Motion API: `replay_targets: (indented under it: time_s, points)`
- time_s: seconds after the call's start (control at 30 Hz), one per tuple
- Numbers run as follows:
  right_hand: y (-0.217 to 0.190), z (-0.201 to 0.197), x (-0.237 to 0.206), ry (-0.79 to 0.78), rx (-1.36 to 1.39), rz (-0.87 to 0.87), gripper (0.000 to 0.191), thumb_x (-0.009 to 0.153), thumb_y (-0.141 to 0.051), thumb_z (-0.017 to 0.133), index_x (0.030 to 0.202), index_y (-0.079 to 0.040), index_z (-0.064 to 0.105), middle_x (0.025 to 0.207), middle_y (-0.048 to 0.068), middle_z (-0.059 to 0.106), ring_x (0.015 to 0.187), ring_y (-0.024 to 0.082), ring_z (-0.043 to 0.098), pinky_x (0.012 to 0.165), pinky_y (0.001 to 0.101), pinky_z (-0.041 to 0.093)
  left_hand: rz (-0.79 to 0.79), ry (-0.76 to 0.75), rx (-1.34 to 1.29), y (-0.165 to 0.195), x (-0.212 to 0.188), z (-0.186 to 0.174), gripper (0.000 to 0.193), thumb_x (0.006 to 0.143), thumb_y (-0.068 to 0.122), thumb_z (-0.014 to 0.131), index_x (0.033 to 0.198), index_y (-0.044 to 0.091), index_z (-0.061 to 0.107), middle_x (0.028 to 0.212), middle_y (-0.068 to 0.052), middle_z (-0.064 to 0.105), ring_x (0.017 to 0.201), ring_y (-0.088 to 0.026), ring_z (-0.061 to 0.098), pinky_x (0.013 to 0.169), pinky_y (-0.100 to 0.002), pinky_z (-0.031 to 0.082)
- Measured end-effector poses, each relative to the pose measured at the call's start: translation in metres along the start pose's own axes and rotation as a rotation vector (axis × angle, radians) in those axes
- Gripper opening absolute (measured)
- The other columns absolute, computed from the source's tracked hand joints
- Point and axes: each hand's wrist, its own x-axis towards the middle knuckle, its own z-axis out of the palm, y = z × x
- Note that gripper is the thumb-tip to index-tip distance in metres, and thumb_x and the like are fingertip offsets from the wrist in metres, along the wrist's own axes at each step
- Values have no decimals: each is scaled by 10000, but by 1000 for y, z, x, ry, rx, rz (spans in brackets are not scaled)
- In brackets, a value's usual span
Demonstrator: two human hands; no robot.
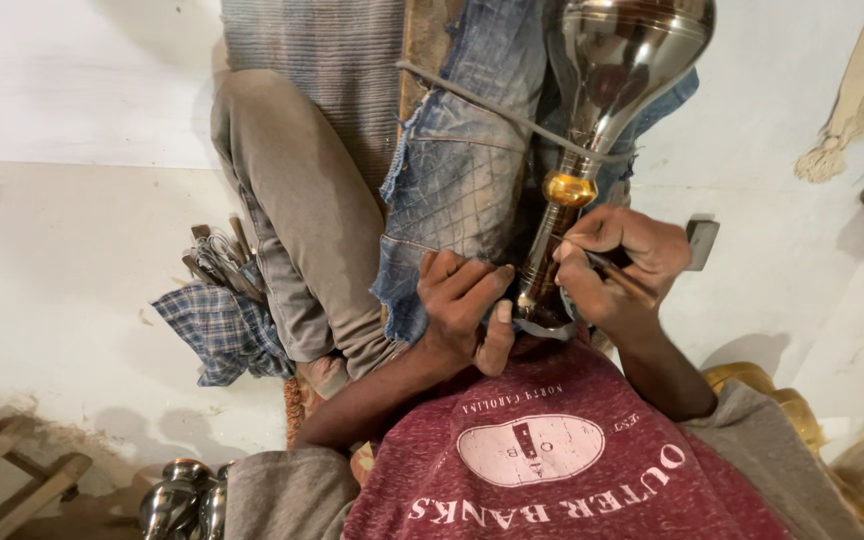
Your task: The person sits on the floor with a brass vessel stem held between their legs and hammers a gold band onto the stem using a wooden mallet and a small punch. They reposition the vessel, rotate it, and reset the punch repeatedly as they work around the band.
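So over at nine o'clock a bundle of thin metal tools [220,262] is lying on a blue checked cloth [222,335], probably parked there so it's within an easy reach without crowding the lap. Moving right, the person's left hand [464,305] is clamping its fingers around the dark lower neck of a tall polished steel vessel with a bulbous top and a brass collar [592,120], steadying it so it isn't rolling. The vessel is lying along a folded blue denim cloth [462,170] over the legs, bulb pointing to twelve o'clock, with a grey strap [492,108] crossing it. At three o'clock of that neck, the right hand [617,265] is pinching a thin dark pointed tool [624,280] against the stem. Room's tight between the two hands; there's open white floor [72,260] out left, and more beyond a small grey block [702,243] on the right.
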Motion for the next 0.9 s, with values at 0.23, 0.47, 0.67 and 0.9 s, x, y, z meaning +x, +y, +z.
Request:
replay_targets:
  time_s: [0.23, 0.47, 0.67, 0.9]
  points:
    - [0, 9, -9, 53, -157, 13, 86, 843, 98, 691, 816, 62, 619, 768, 137, 678, 631, 109, 647, 555, 213, 507, 0, -16, -13, -8, -9, -2, 344, 786, 230, 596, 987, -26, 707, 805, -88, 601, 751, -255, 444, 731, -438, 352]
    - [-9, 5, 4, 31, -57, 64, 184, 855, 95, 669, 747, 20, 541, 731, 126, 656, 557, 97, 619, 486, 203, 478, 14, 25, -61, -9, 1, 1, 331, 748, 231, 599, 933, -18, 716, 753, -70, 579, 723, -230, 431, 705, -422, 333]
    - [-3, 3, 2, 6, 30, 112, 124, 850, 103, 624, 749, 47, 581, 763, 156, 662, 527, 105, 639, 454, 209, 513, 3, -3, -44, -11, -2, -1, 323, 768, 234, 607, 952, -12, 708, 780, -75, 583, 742, -240, 450, 714, -424, 347]
    - [17, -8, -9, 5, 210, 98, 214, 848, 151, 598, 703, 10, 529, 758, 182, 654, 519, 109, 631, 446, 214, 533, 17, 6, -16, -6, -3, 7, 332, 773, 220, 596, 969, -27, 701, 806, -89, 604, 743, -251, 453, 715, -434, 346]
